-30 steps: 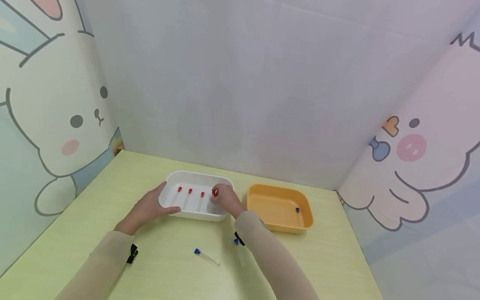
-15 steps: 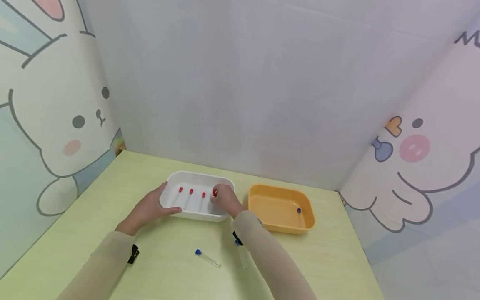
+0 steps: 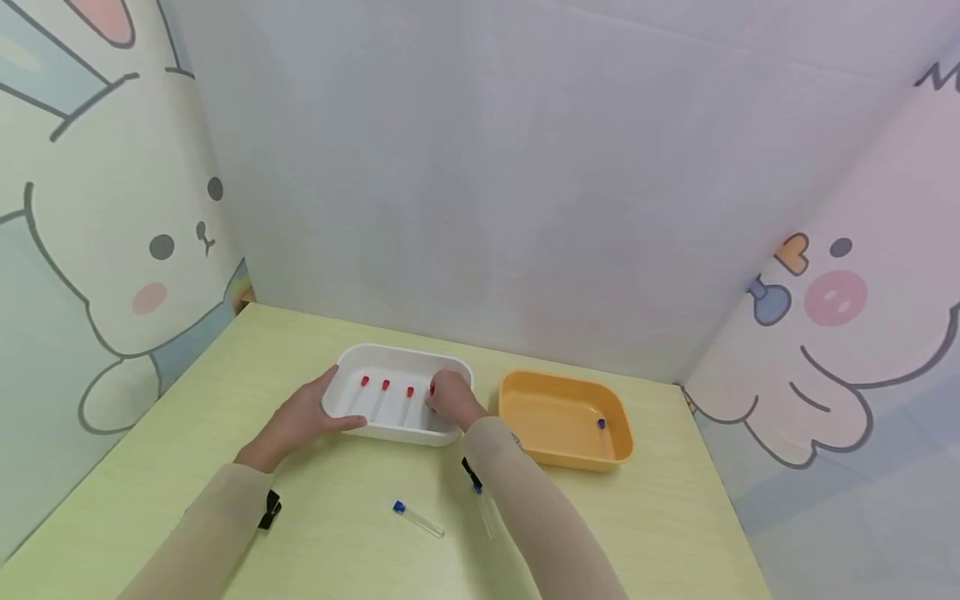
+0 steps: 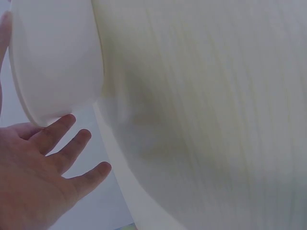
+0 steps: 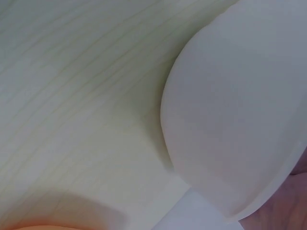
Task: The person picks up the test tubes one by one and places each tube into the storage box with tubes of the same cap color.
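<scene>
Slightly leftward, the right forearm (image 3: pixel 521 487) has shifted. Right hand (image 3: pixel 454 398) pinches a red-capped tube (image 3: pixel 432 389) at its fingertips, inside the white tray (image 3: pixel 401 434); left hand (image 3: pixel 303 412), fingers spread, touches the tray's left end.

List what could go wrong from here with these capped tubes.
The right sleeve is close to a blue-capped tube and might brush it aside.
Another blue-capped tube, loose on the table, could roll if bumped.
The right grip reaches into the white tray beside other red-capped tubes and may knock one askew.
</scene>
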A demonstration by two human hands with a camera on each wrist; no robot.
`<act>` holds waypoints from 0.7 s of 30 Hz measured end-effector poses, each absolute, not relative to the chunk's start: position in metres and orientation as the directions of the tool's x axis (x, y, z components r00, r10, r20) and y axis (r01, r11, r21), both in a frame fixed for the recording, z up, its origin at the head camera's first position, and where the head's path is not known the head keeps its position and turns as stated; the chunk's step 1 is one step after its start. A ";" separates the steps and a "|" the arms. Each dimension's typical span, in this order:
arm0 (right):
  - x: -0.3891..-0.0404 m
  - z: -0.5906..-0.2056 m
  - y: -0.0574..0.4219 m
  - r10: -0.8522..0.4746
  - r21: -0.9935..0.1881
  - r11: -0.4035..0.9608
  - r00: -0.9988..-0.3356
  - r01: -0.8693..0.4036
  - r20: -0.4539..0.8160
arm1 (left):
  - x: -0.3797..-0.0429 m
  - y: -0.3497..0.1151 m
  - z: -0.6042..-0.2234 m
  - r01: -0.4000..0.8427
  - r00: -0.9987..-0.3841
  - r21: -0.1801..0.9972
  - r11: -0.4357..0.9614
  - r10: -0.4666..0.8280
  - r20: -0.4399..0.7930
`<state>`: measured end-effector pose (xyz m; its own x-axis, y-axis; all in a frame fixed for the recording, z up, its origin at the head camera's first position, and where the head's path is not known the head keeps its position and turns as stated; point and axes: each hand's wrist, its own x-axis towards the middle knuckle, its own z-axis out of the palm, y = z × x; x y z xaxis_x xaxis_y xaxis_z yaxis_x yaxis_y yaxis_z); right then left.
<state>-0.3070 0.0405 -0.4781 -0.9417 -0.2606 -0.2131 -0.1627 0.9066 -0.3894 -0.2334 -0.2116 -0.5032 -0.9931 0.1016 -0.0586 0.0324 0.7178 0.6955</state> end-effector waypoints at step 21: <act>-0.309 -0.470 0.058 -0.331 -0.433 0.867 -0.935 -0.249 -0.127 | -0.232 -0.211 -0.502 0.027 -0.993 0.686 0.727 0.098 -0.065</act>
<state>-0.3094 0.0577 -0.4695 -0.9349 -0.3315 -0.1267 -0.2486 0.8666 -0.4328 -0.2325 -0.2112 -0.5022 -0.9930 0.0981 -0.0655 0.0265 0.7268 0.6864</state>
